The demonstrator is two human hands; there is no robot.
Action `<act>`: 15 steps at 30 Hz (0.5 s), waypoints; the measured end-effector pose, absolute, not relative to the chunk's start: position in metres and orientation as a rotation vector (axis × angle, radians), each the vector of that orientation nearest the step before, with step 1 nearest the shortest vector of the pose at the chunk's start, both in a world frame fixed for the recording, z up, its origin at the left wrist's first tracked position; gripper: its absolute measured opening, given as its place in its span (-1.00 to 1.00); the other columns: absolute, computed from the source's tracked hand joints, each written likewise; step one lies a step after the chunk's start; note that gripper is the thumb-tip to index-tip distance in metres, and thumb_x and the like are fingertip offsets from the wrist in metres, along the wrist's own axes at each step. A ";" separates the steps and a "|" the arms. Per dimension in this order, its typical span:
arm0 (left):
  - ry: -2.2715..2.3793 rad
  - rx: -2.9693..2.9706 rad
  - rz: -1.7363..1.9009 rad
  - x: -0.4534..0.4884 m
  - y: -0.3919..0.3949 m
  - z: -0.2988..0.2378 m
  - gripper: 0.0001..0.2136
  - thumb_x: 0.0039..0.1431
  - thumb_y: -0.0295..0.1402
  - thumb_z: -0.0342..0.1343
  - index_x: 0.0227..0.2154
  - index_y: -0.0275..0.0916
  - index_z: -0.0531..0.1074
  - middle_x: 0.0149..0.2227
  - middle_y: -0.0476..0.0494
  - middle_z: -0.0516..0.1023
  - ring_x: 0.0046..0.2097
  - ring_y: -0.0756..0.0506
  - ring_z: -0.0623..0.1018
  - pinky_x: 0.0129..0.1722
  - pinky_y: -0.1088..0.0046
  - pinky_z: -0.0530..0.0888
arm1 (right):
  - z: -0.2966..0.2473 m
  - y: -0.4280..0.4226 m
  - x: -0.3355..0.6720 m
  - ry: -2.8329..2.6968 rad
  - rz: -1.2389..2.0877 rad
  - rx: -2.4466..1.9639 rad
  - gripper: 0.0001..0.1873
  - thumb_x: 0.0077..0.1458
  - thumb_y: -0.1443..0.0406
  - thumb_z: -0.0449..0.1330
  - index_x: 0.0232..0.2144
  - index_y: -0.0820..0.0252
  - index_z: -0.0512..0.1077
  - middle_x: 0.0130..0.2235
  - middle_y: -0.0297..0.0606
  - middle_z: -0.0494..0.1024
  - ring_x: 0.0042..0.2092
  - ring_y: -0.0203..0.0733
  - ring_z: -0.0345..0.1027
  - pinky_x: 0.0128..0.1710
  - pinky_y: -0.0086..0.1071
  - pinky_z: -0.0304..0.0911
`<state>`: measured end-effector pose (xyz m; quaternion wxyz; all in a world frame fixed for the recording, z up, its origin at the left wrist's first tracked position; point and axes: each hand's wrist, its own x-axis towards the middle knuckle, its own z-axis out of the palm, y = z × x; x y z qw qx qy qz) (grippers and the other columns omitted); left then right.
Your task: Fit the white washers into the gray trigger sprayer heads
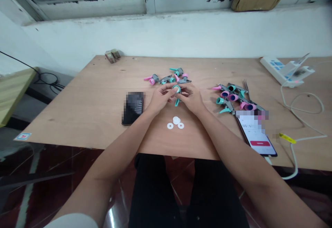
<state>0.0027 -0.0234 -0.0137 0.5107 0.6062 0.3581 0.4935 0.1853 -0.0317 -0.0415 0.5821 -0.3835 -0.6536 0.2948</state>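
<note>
Between both hands is a teal and grey trigger spray head [177, 102], its round collar facing up toward me and its teal lever pointing down. My left hand [161, 99] is closed on it, with the thumb over the collar opening, where a white disc shows. My right hand [192, 98] grips the grey body from the other side. Several white washers [176, 120] lie on the table just below the hands, some with a hole in the middle. Beyond my fingers rests a loose group of pink, teal and grey spray heads [155, 78].
Another pile of spray heads [233, 97] lies to the right. Near it is a lit phone [259, 136] with a cable. A dark phone [133, 107] is on the left. A white power strip [281, 72] and small boxes [112, 56] stand toward the wall.
</note>
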 end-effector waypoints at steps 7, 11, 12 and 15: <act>0.858 1.435 1.149 0.001 -0.025 -0.011 -0.54 0.11 0.00 0.49 -0.06 -0.19 0.66 -0.16 -0.16 0.70 -0.27 -0.04 0.63 -0.40 0.52 0.50 | -0.037 -0.036 0.188 -1.618 0.553 -0.914 -0.61 0.22 -0.06 0.40 -0.03 -0.02 0.67 -0.01 -0.15 0.60 0.08 0.03 0.53 -0.09 -0.14 0.63; 0.889 1.466 1.185 0.002 -0.025 -0.011 -0.57 0.12 -0.02 0.48 -0.10 -0.20 0.62 -0.13 -0.15 0.68 -0.26 -0.03 0.63 -0.38 0.52 0.51 | -0.036 -0.035 0.187 -1.615 0.541 -0.891 -0.60 0.24 -0.06 0.40 -0.01 -0.01 0.68 0.00 -0.14 0.60 0.07 0.03 0.53 -0.10 -0.13 0.64; 0.901 1.485 1.213 0.002 -0.026 -0.011 -0.58 0.13 -0.02 0.48 -0.11 -0.20 0.60 -0.14 -0.14 0.67 -0.26 -0.03 0.63 -0.37 0.51 0.51 | -0.036 -0.035 0.186 -1.608 0.543 -0.898 -0.60 0.23 -0.06 0.40 -0.02 -0.01 0.68 0.00 -0.14 0.60 0.07 0.03 0.53 -0.10 -0.13 0.64; 0.935 1.604 1.345 0.002 -0.026 -0.010 -0.65 0.18 -0.06 0.46 -0.17 -0.20 0.60 -0.11 -0.15 0.64 -0.24 -0.02 0.62 -0.36 0.51 0.51 | -0.035 -0.035 0.186 -1.582 0.543 -0.925 -0.60 0.21 -0.08 0.41 -0.05 -0.02 0.68 0.00 -0.14 0.62 0.08 0.03 0.53 -0.07 -0.12 0.65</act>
